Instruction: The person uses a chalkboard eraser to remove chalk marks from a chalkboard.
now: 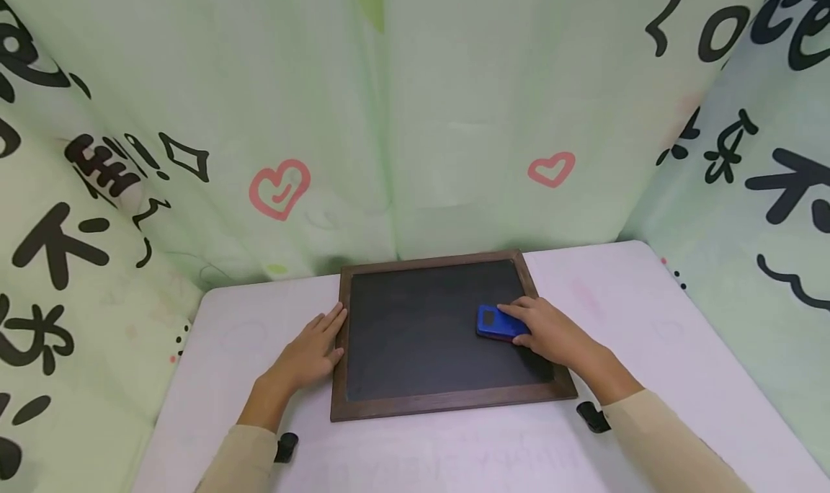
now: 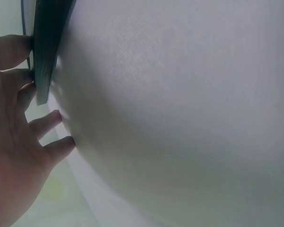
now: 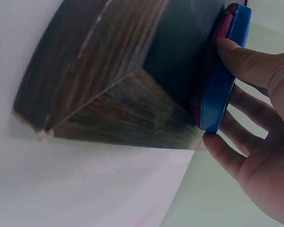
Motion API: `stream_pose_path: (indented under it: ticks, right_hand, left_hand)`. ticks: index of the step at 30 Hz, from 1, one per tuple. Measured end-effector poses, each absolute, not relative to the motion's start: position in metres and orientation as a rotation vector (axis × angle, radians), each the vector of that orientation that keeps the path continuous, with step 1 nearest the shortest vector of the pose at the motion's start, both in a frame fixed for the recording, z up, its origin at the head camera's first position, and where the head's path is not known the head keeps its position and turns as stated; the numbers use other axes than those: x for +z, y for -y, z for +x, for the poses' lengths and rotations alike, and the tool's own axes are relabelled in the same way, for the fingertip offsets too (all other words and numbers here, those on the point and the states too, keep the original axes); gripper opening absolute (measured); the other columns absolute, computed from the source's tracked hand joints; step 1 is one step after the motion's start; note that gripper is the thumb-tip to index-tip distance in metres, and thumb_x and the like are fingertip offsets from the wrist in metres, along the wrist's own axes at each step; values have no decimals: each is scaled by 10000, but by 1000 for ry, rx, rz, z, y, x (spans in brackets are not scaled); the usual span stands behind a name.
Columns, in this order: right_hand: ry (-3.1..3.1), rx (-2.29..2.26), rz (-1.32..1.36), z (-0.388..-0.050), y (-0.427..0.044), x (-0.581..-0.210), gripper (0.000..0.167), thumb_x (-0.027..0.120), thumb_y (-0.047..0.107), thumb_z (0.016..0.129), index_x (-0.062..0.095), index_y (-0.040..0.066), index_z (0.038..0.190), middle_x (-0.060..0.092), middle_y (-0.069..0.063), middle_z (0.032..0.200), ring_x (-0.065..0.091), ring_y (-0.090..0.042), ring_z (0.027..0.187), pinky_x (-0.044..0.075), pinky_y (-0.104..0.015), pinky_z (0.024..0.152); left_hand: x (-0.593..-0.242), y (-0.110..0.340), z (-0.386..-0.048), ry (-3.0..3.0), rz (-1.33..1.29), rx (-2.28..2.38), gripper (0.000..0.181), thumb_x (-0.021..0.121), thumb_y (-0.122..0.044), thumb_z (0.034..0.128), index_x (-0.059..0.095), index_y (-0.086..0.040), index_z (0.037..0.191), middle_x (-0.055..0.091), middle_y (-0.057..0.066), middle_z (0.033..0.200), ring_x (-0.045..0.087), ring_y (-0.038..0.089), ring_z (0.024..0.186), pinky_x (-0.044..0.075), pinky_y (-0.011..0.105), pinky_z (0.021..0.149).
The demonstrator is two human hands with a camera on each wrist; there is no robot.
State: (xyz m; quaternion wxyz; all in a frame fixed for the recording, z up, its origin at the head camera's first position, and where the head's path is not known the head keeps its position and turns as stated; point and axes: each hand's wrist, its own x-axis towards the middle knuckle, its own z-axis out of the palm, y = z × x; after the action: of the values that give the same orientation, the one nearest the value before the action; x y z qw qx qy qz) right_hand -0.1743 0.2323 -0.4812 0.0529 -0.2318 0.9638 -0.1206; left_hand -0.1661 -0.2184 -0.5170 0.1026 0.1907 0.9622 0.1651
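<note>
A small blackboard (image 1: 428, 334) with a brown wooden frame (image 1: 447, 401) lies on the white table. My right hand (image 1: 551, 332) grips a blue eraser (image 1: 502, 323) on the right part of the board. In the right wrist view, the thumb and fingers hold the eraser (image 3: 220, 90) by its sides, and its dark red felt faces the board surface. My left hand (image 1: 308, 352) rests against the frame's left edge, fingers nearly straight. In the left wrist view, some fingers of the left hand (image 2: 19, 146) touch the frame (image 2: 49, 47) and others reach down to the tabletop.
The white table (image 1: 402, 457) has rounded far corners. A pale green curtain (image 1: 454, 104) with dark lettering and pink hearts hangs behind it and along both sides. A black wrist device (image 1: 593, 416) sits by the right sleeve, another (image 1: 286, 447) by the left.
</note>
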Motion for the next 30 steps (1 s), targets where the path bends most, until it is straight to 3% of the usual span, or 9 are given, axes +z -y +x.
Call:
stream_pose_path:
  ticks: [12,23,30]
  right_hand:
    - [-2944,-490,-678,-175,-238,-478,681,841,243,877,570,34,1466,613,-206,1358,586,-423,1238,531,-571,1020]
    - [-3082,-581,-541,-179,-264,-465,710,820,299,899,530,30,1488,602,-230,1333,611,-411,1140,588,-567,854]
    - [-3146,-587,-367,-182,-291,-463,715,804,300,913,511,-22,1480,578,-298,1327,606,-471,1125,567,-641,858]
  left_hand:
    - [-523,220,-164,-2862,559,481,724,569,-222,1042,214,-68,1654,182,117,1732,270,490,1532,321,640,1203]
    - [-522,217,-165,-2878,568,506,717,570,-212,1037,227,-67,1651,194,109,1731,270,481,1536,313,634,1212]
    - [-519,216,-164,-2877,575,509,722,578,-204,1034,228,-50,1646,198,129,1727,264,483,1538,282,611,1237]
